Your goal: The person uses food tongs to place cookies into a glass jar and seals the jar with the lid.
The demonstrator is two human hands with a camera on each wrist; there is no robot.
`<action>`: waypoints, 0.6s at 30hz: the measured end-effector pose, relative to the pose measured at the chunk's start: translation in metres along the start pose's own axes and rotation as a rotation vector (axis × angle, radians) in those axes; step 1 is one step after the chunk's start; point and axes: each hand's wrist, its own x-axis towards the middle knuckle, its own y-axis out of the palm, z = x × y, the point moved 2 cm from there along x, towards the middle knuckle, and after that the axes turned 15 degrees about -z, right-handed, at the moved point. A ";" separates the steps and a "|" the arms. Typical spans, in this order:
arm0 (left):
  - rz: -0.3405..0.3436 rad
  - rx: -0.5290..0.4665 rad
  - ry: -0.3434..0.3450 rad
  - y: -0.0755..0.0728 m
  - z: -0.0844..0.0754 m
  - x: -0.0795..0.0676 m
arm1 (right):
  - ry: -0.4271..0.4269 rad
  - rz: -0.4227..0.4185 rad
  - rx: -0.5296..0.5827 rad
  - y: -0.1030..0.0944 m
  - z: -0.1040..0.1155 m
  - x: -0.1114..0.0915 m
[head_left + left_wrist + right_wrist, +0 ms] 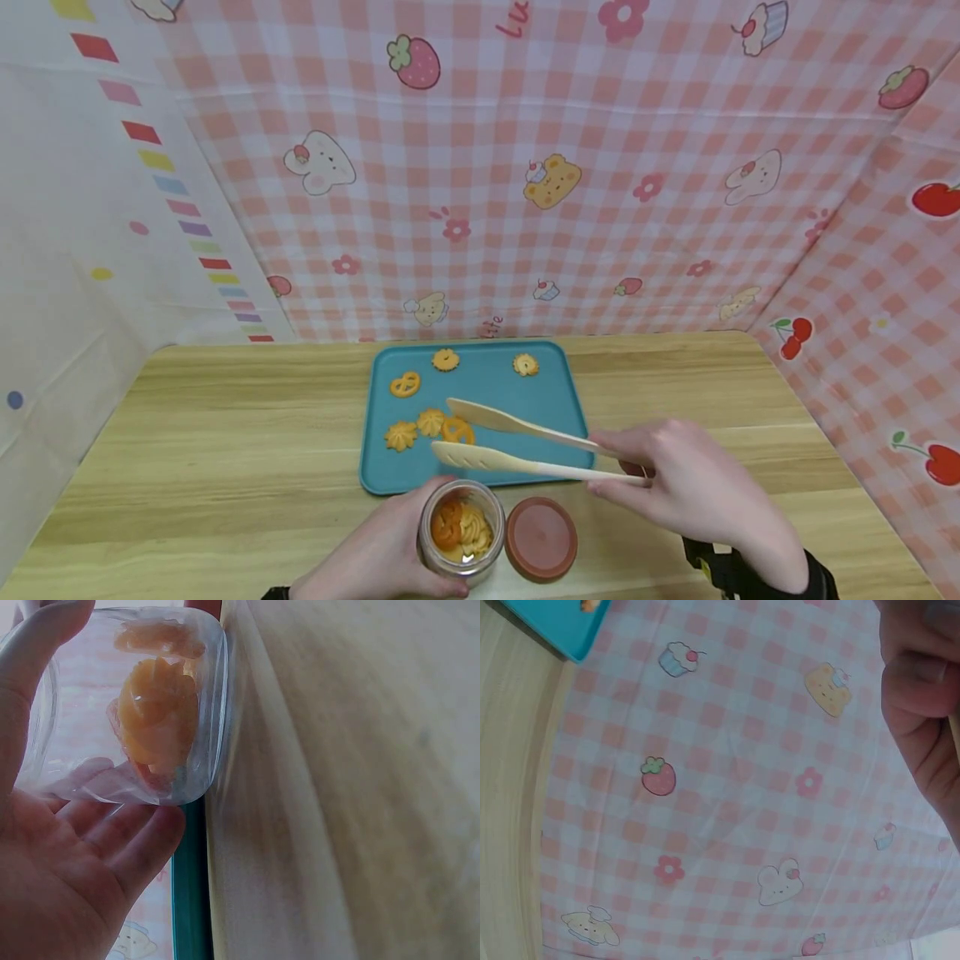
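My left hand [390,542] grips a clear jar [459,572] at the table's front, its open mouth facing up. Inside lie several cookies [474,532], seen also through the jar's wall [214,712] in the left wrist view. A pair of wooden tongs [491,459] is held in my right hand [675,479], its two arms spread apart. Their tips reach over the blue tray [487,367], on either side of a pretzel cookie [459,431]. Two flower-shaped cookies [401,436] lie left of that pretzel. In the right wrist view only some curled fingers [922,690] show.
A reddish-brown lid [542,540] lies right beside the jar. Farther back on the tray are another pretzel cookie [405,384] and two round cookies [446,360]. The wooden table [247,467] ends at pink checked cloth walls [480,167] behind and to the right.
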 end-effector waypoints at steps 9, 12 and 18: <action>0.029 0.002 -0.045 0.000 0.000 0.000 | -0.099 0.015 0.062 -0.011 0.006 -0.007; 0.032 0.001 -0.051 0.000 0.000 0.000 | -0.120 0.024 0.072 -0.013 0.008 -0.008; 0.053 -0.006 -0.092 -0.001 0.000 -0.001 | -0.137 0.049 0.108 -0.016 0.010 -0.010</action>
